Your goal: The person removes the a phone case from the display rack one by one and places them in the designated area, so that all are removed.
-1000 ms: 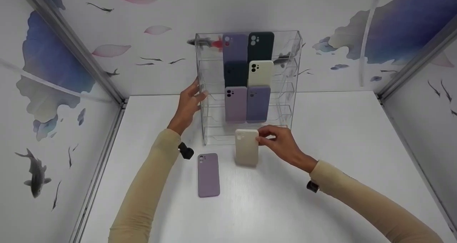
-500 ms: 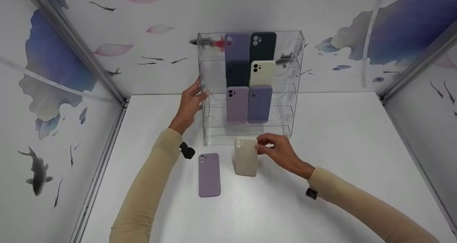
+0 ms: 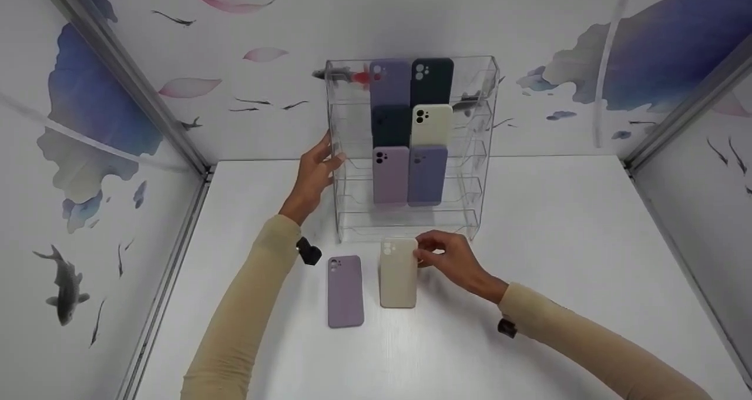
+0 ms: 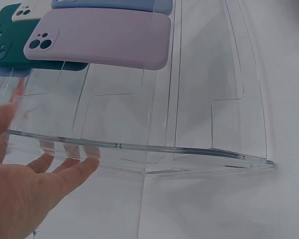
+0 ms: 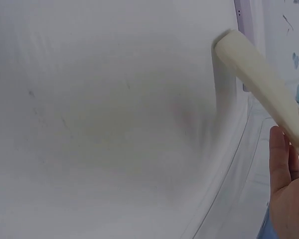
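My right hand (image 3: pixel 455 262) pinches a cream phone case (image 3: pixel 398 274) by its upper right edge, between thumb and fingers. In the right wrist view the cream case (image 5: pixel 256 74) leans, its far end down at the white table and its near end raised in the fingers. My left hand (image 3: pixel 311 177) holds the left side wall of a clear acrylic display rack (image 3: pixel 405 218); in the left wrist view the fingers (image 4: pixel 72 177) lie along the outside of that wall. A mauve phone case (image 3: pixel 345 291) lies flat on the table, left of the cream one.
Phone cases stand in two columns in the rack's tiers: a lilac-pink case (image 3: pixel 390 174) and a blue-violet case (image 3: pixel 427 177) lowest, dark cases and a cream-white case (image 3: pixel 432 125) higher. Patterned walls enclose the white table (image 3: pixel 558 229) at back and sides.
My right hand has drawn the cream case away from the rack, towards the front of the table, and lowered it beside the mauve case. The left hand stays at the rack's side.
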Demonstrator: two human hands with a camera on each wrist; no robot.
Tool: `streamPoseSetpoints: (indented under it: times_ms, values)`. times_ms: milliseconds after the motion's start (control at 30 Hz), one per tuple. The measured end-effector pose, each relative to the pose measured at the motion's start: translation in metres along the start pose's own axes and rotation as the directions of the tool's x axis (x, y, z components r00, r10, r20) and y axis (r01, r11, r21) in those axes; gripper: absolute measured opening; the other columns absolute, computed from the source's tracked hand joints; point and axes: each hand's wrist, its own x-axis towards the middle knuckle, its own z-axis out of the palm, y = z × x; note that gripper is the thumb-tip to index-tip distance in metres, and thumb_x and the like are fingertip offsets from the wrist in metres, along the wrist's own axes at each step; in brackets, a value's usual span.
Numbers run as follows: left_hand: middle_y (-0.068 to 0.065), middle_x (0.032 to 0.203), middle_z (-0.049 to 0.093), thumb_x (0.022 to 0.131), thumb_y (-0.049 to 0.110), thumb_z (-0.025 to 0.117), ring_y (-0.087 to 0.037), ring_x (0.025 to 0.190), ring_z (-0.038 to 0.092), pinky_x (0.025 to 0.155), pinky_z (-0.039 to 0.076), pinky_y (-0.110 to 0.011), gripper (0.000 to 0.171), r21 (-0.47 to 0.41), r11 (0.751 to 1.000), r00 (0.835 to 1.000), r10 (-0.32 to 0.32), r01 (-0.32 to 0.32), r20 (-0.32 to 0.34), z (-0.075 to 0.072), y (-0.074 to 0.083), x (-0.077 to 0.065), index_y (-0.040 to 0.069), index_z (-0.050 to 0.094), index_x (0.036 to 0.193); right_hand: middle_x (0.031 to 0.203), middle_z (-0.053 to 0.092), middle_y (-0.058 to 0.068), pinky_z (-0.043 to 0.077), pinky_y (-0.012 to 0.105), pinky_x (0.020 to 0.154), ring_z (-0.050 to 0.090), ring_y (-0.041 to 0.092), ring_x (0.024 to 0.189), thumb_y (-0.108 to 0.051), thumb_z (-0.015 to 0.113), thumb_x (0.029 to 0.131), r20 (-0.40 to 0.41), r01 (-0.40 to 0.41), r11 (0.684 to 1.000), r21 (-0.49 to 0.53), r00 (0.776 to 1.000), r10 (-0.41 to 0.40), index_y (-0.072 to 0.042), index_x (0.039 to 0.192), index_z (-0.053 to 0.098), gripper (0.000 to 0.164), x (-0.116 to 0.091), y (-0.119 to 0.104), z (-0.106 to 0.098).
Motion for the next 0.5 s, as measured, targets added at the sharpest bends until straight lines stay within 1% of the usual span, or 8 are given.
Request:
streamPoseSetpoints:
  times_ms: [100,167,367,500]
  values:
    - [-0.012,0.179,0.033,0.114,0.028,0.063,-0.036,0.162,0.038,0.125,0.035,-0.068,0.072,0.005,1.000,1.000,0.004,-0.004,0.002,-0.001,-0.002,0.000,0.030,0.027,0.176,0.102,0.078,0.016,0.068,0.046,0.077,0.079,0.034,0.092,-0.002,0.081,0.100,-0.007,-0.007,1.000,-0.005,1.000,0.007,0.002,0.125,0.076,0.025,0.000,0.004,0.005]
    - [-0.012,0.179,0.034,0.114,0.028,0.063,-0.035,0.162,0.037,0.125,0.035,-0.068,0.071,0.010,1.000,1.000,0.007,-0.007,0.003,-0.001,-0.003,0.000,0.030,0.028,0.176,0.101,0.077,0.015,0.068,0.046,0.076,0.079,0.033,0.091,-0.001,0.081,0.100,-0.013,-0.014,1.000,-0.008,1.000,0.014,0.003,0.125,0.076,0.026,0.000,0.007,0.009]
    - [-0.011,0.178,0.035,0.114,0.030,0.063,-0.035,0.161,0.040,0.125,0.037,-0.066,0.071,0.018,1.000,1.000,0.007,-0.007,0.006,0.000,-0.004,0.000,0.031,0.029,0.176,0.101,0.079,0.014,0.068,0.041,0.075,0.078,0.029,0.092,-0.002,0.081,0.100,-0.027,-0.042,0.998,-0.037,0.999,0.041,0.004,0.124,0.077,0.025,0.003,0.014,0.019]
    - [-0.013,0.177,0.036,0.114,0.028,0.063,-0.035,0.161,0.039,0.126,0.036,-0.066,0.072,0.011,1.000,1.000,0.016,-0.016,0.005,-0.001,-0.002,0.000,0.027,0.028,0.177,0.102,0.079,0.016,0.069,0.042,0.075,0.079,0.030,0.092,-0.002,0.080,0.100,-0.017,-0.065,0.998,-0.013,0.998,0.065,0.006,0.123,0.076,0.025,0.006,0.017,0.026]
